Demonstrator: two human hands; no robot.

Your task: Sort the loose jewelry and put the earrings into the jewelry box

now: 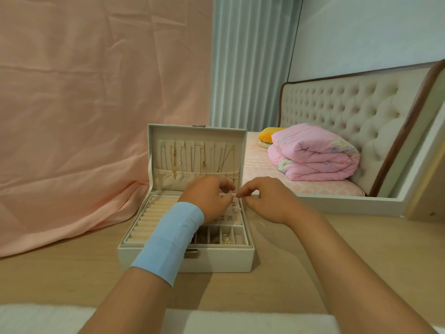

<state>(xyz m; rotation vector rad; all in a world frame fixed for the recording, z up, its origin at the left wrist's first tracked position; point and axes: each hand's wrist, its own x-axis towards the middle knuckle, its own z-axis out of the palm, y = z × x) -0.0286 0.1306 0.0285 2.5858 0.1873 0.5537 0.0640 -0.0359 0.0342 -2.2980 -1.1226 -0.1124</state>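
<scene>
an open cream jewelry box point(216, 261) is seen at the centre of the frame on a light wooden table point(325, 249), its lid point(154, 145) stood upright. thin gold necklaces point(174, 162) are hung inside the lid. ring rolls point(147, 220) are set in the left part of the top tray, and small divided compartments point(214, 235) are set along its front; gold pieces point(225, 238) are held in 1 of them. a few stud earrings point(234, 210) are seen on the pale pad at the right of the tray, just below the fingertips.

both hands are held over the right part of the tray, fingertips almost touching. the left hand point(207, 196), with a light blue wristband point(168, 239) worn on the forearm, is curled; whether anything is held in it cannot be told. the thumb and forefinger of the right hand point(267, 201) are pinched on a tiny pale item point(237, 195), too small to be named.

a pink cloth point(96, 104) is draped across the left of the frame. a folded pink quilt point(317, 155) and a yellow cushion point(267, 132) are laid on a bed before a tufted headboard point(342, 104) at the right.
</scene>
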